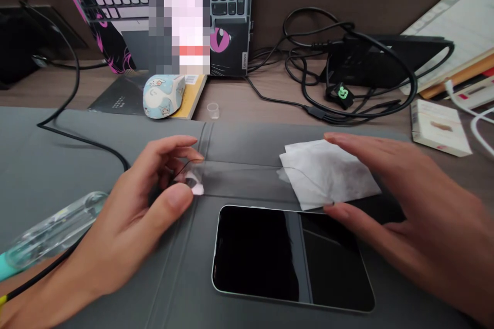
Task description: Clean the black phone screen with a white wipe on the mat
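Mat [46,164], grey, seamed, flat on the desktop; bears the items below, all set in from its far edge. Phone [254,254], pale frame, dark glossy face up, on the mat's near side, well in from the far edge; likely of moderate weight, rigid, slick on the face, the glass liable to scratches and fingermarks; best taken by its long side edges. Clear film [247,180], long and transparent, between the phone and the mat's far edge, its right end across the tissue; whether it lies on the mat or is raised a little cannot be told. Judged very light, thin, springy, apt to curl, crease and pick up dust; best taken by its extreme ends or corners, the middle left untouched. Tissue [347,164], white, folded, on the mat just beyond the phone's far side; presumably soft, limp, nearly weightless, easily dragged along; best taken by a corner. Pale tab [197,188], small, pinkish, at the film's left end; a likely handle. Left hand [131,211]: palm turned inward, fingers curled, thumb opposite, the film's left end pinched loosely between them. Right hand [417,200]: spread wide, thumb well apart from the fingers, which reach over the tissue; thumb tip by the film's near right corner, contact uncertain; nothing visibly gripped.
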The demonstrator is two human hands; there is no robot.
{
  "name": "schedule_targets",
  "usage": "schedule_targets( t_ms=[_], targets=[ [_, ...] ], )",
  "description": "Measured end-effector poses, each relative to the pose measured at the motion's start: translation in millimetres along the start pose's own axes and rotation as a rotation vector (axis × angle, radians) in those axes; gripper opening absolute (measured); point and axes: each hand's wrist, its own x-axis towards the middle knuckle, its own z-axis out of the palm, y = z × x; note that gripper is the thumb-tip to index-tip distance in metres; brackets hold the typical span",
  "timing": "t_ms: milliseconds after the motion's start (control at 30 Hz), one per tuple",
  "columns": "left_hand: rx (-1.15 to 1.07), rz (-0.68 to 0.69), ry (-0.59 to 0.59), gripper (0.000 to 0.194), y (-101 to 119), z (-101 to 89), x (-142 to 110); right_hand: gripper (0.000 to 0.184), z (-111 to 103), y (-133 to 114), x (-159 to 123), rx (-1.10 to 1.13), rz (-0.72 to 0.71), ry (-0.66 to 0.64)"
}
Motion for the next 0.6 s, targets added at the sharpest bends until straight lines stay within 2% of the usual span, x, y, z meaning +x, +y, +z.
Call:
schedule_targets(
  t_ms=[133,300,600],
  targets=[
    [0.037,0.003,0.028,0.046,-8.0,-2.5,7.9,0.047,2.1,-0.3,0.3,-0.005,0.009,0.001],
    [0.091,-0.083,-0.028,0.059,-14.5,-3.8,17.1,0.032,6.2,3.0,1.4,-0.003,-0.043,-0.032],
    [0.099,-0.059,0.003,0.064,-12.7,0.9,22.6,0.025,12.8,10.6,1.7,-0.045,-0.041,-0.030]
  ],
)
